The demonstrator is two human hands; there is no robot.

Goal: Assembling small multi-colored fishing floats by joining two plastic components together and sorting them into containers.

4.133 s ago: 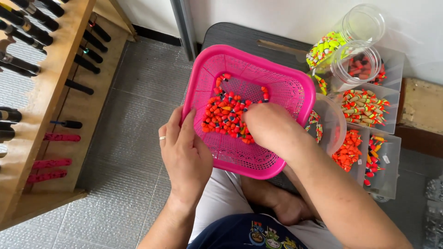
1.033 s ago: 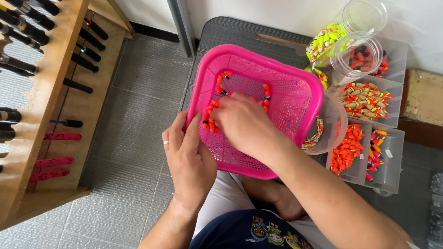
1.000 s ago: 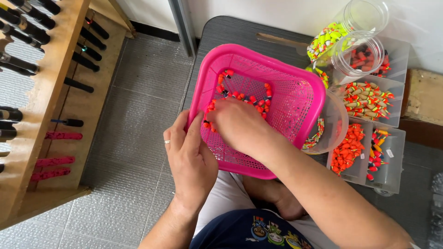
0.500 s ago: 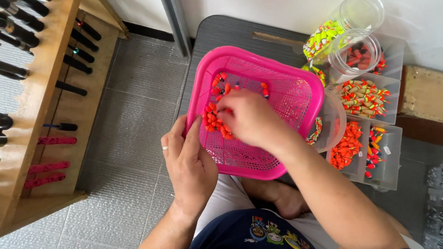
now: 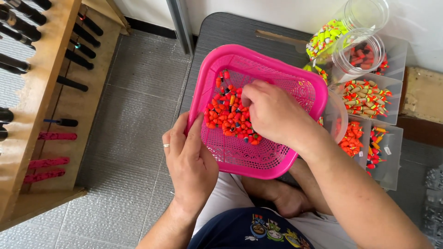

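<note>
Sorting through a heap of small orange floats [image 5: 230, 115] is the step in hand: the heap lies in the left half of a pink basket [image 5: 295, 83], at the centre of the frame. The basket's near left rim is gripped by the left hand [image 5: 187, 159], thumb inside the rim and fingers outside and under it. The right hand [image 5: 272, 113] is laid palm down over the heap, its fingers curled into the floats; whether anything is pinched between them cannot be told, since the fingertips are hidden. To the right of the frame, clear trays [image 5: 371, 99] of sorted floats and two clear jars [image 5: 362, 53] are set beside the basket on a grey worktop [image 5: 221, 34]. As a judgement, the next move calls for a fine pinch on single floats while the basket is kept level and steady, so that the loose heap is not slid toward the lower rim.
</note>
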